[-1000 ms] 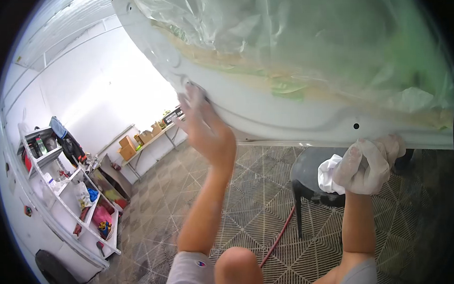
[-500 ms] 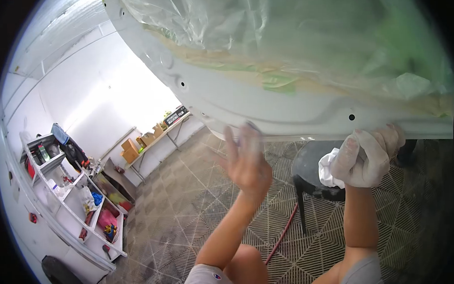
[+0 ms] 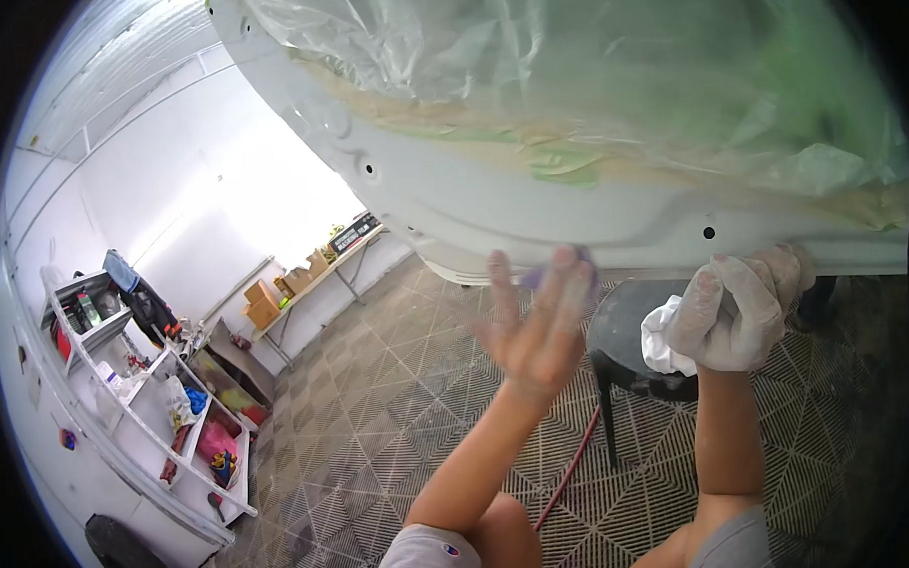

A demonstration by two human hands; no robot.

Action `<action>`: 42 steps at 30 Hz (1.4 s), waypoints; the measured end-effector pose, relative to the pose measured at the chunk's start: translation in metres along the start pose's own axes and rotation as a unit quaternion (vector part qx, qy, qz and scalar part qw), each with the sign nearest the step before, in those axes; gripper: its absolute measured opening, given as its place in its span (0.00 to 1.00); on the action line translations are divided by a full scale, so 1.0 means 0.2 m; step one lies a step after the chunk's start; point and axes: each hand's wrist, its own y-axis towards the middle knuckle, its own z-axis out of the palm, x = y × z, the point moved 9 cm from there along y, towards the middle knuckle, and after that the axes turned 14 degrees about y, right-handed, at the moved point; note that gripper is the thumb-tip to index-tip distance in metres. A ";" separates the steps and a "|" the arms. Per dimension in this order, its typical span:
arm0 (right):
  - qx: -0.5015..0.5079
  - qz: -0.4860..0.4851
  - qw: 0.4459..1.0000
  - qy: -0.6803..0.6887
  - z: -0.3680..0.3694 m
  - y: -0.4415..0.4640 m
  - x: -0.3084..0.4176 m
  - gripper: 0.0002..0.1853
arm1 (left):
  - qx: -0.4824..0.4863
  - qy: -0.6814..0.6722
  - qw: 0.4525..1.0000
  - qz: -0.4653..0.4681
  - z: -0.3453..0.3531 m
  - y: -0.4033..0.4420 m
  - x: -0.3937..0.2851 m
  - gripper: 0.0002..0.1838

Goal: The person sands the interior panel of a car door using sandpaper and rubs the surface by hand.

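Observation:
A pale vehicle panel, seemingly a door (image 3: 572, 215), spans the upper view, with clear masking film (image 3: 587, 69) and green tape (image 3: 560, 163) over its upper part. My left hand (image 3: 541, 331), blurred by motion, is at the panel's lower edge. Pressed under its outstretched fingers is a purple sanding pad (image 3: 546, 277), mostly hidden. My right hand (image 3: 731, 309), whitish as if in a thin glove, has curled fingers at the lower edge on the right. White crumpled material (image 3: 662, 342) shows beside it; I cannot tell whether the hand holds it.
A dark stool (image 3: 621, 328) stands below the panel, near a red hose (image 3: 571, 470) on the patterned floor (image 3: 378, 387). White shelves (image 3: 168, 384) with supplies stand at left. Behind them, a long table (image 3: 314, 279) carries cardboard boxes (image 3: 262, 303).
My left hand has moved right along the panel's lower edge, and more of the purple pad shows. My right hand stays in nearly the same spot.

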 end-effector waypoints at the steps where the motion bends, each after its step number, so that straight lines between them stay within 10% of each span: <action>1: 0.007 0.004 1.000 0.006 0.00 0.00 -0.01 0.10 | -0.001 -0.003 1.000 0.000 0.02 0.00 0.05 0.16; 8: 0.008 0.026 0.999 0.025 0.00 0.01 -0.02 0.09 | -0.012 0.014 0.982 -0.187 0.07 0.14 0.51 0.17; 16: 0.007 -0.008 1.000 0.006 0.00 0.01 0.02 0.08 | 0.023 -0.122 0.990 0.067 0.01 0.00 -0.11 0.13; 20: 0.014 -0.016 1.000 0.020 -0.01 -0.04 0.01 0.09 | 0.029 -0.089 0.996 -0.002 0.02 0.07 0.12 0.16; 23: 0.077 -0.007 0.995 0.068 0.01 -0.11 0.05 0.08 | -0.086 -0.382 0.908 -0.152 -0.06 0.02 0.28 0.10; 30: 0.056 0.197 0.920 0.335 0.13 -0.09 0.11 0.10 | -0.038 -0.714 0.681 -0.157 -0.08 0.15 -0.08 0.14; 35: -0.083 0.280 0.896 0.334 -0.07 -0.19 -0.05 0.16 | 0.015 -0.437 0.899 0.003 -0.14 0.30 -0.19 0.28; 39: -0.214 0.261 0.920 0.197 -0.13 0.04 0.00 0.09 | 0.147 -0.225 0.959 0.089 0.08 0.15 -0.25 0.34; 42: -0.131 0.187 0.956 0.185 -0.07 0.12 0.04 0.11 | 0.097 -0.178 0.978 0.049 0.14 0.16 -0.06 0.35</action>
